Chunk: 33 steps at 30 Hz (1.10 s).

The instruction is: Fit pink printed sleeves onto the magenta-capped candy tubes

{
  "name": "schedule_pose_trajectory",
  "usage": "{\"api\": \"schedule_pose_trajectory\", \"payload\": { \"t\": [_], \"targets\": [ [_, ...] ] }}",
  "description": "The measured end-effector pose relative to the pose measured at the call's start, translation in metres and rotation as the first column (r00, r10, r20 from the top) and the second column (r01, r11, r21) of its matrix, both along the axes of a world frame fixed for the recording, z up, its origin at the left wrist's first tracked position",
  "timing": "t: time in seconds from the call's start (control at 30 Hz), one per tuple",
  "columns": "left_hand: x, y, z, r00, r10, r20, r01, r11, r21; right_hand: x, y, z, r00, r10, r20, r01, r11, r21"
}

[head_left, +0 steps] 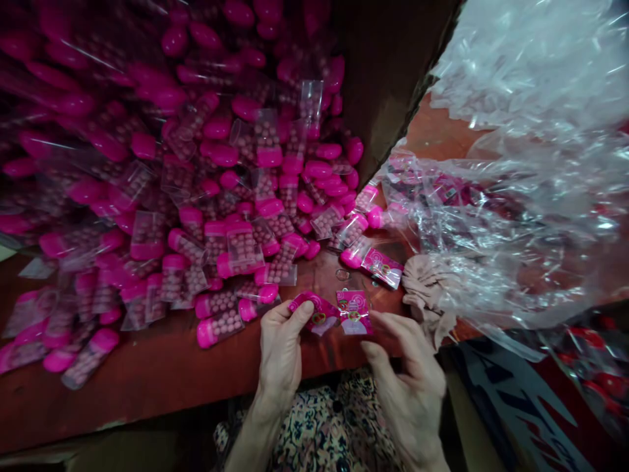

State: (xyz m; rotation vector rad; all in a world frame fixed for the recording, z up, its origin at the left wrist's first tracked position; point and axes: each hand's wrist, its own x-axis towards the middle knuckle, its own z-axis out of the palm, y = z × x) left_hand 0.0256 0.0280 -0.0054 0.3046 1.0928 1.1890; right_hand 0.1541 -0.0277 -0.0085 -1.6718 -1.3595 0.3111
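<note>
My left hand (281, 351) is closed, pinching a pink printed label (323, 318) between thumb and fingers above the table's front edge. A second pink label (354, 313) lies just to its right. My right hand (411, 383) is beside that second label, with thumb and fingers apart; whether a fingertip touches the label's edge I cannot tell. Beyond the hands lies a small clear bottle with a pink cap, a pink label (382, 265) around it. Left of my left hand are clear pink-capped bottles (227, 324) filled with small pale-pink balls.
A large heap of such bottles (246, 246) covers the left and back of the reddish-brown table (162, 373). A dark panel (388, 72) rises behind. Clear plastic bags (496, 242) and a crumpled beige cloth (427, 288) lie at right. A printed sack (521, 400) is below.
</note>
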Motion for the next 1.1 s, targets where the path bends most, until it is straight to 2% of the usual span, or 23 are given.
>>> {"api": "schedule_pose_trajectory", "payload": {
  "t": [0.1,0.17,0.27,0.43,0.57,0.67,0.77,0.83,0.9,0.97,1.1],
  "targets": [
    [-0.004,-0.004,0.003,0.998,-0.062,-0.016,0.062,0.998,0.017,-0.022,0.010,0.005,0.966,0.164,-0.201,-0.176,0.983,-0.045],
    [-0.008,-0.008,0.004,0.995,-0.100,-0.017,0.101,0.994,0.031,-0.027,0.017,0.005,0.945,0.172,-0.277,-0.184,0.983,-0.018],
    [-0.013,-0.014,0.004,0.994,-0.111,-0.009,0.111,0.993,0.032,-0.027,0.024,0.005,0.950,0.130,-0.284,-0.140,0.990,-0.015],
    [-0.022,-0.021,0.000,0.999,-0.030,-0.040,0.030,0.999,0.010,-0.031,0.026,0.006,0.892,0.253,-0.374,-0.309,0.946,-0.099],
    [-0.031,-0.022,0.000,0.995,0.043,-0.086,-0.042,0.999,0.012,-0.044,0.025,0.007,0.897,0.336,-0.288,-0.362,0.931,-0.041],
    [-0.040,-0.020,0.003,0.986,0.146,-0.082,-0.146,0.989,0.005,-0.050,0.032,0.011,0.900,0.389,-0.199,-0.398,0.918,-0.005],
    [-0.051,-0.018,0.006,0.952,0.297,-0.076,-0.300,0.953,-0.035,-0.053,0.053,0.012,0.945,0.302,-0.125,-0.310,0.950,-0.043],
    [-0.058,-0.016,0.007,0.932,0.355,-0.068,-0.359,0.932,-0.052,-0.056,0.071,0.009,0.970,0.194,-0.149,-0.213,0.970,-0.120],
    [-0.063,-0.015,0.006,0.928,0.370,-0.054,-0.373,0.926,-0.056,-0.059,0.088,0.003,0.942,0.198,-0.271,-0.257,0.944,-0.207],
    [-0.066,-0.015,0.005,0.924,0.379,-0.040,-0.381,0.923,-0.054,-0.062,0.099,-0.003,0.917,0.214,-0.337,-0.302,0.923,-0.238],
    [-0.068,-0.013,0.004,0.902,0.432,-0.024,-0.432,0.901,-0.029,-0.059,0.097,-0.007,0.878,0.216,-0.427,-0.339,0.911,-0.236]
  ]
}}
